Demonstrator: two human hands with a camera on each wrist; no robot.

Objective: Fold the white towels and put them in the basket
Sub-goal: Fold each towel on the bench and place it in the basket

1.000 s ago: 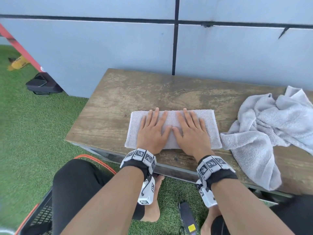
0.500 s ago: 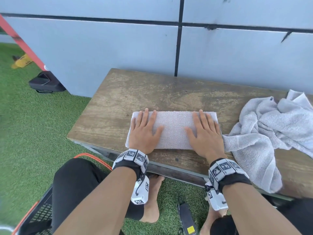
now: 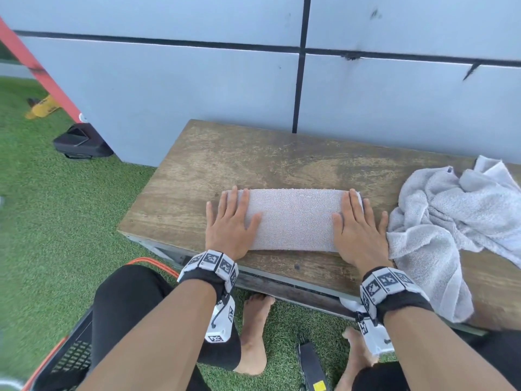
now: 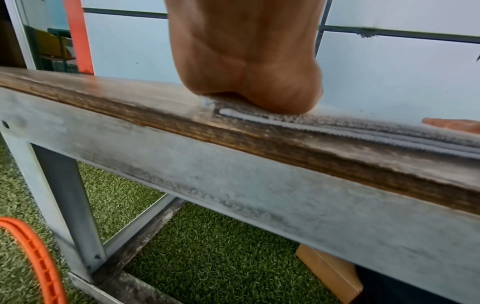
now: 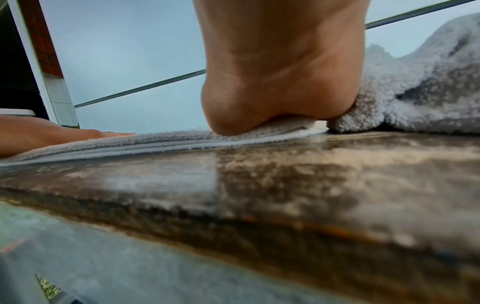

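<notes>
The wooden bench (image 3: pixel 253 165) is the largest thing in view, its worn top standing against the grey panelled wall (image 3: pixel 197 88) on green artificial grass (image 3: pixel 56 221). At the right end of the bench lies a crumpled white towel (image 3: pixel 451 221), heaped loosely, with one flap hanging over the front edge. Near the middle of the bench, close to its front edge, lies the folded towel (image 3: pixel 293 218), a flat oblong strip (the wrist views show several layers stacked at its edge). Below the bench's left front corner, beside the person's knee, a dark basket (image 3: pixel 70 359) with an orange rim shows in part. The left hand (image 3: pixel 228 224) lies flat on the left end of the folded towel, fingers straight and spread, pressing down and gripping nothing. The right hand (image 3: pixel 356 230) lies flat on the right end in the same way, its outer edge touching the crumpled towel.
</notes>
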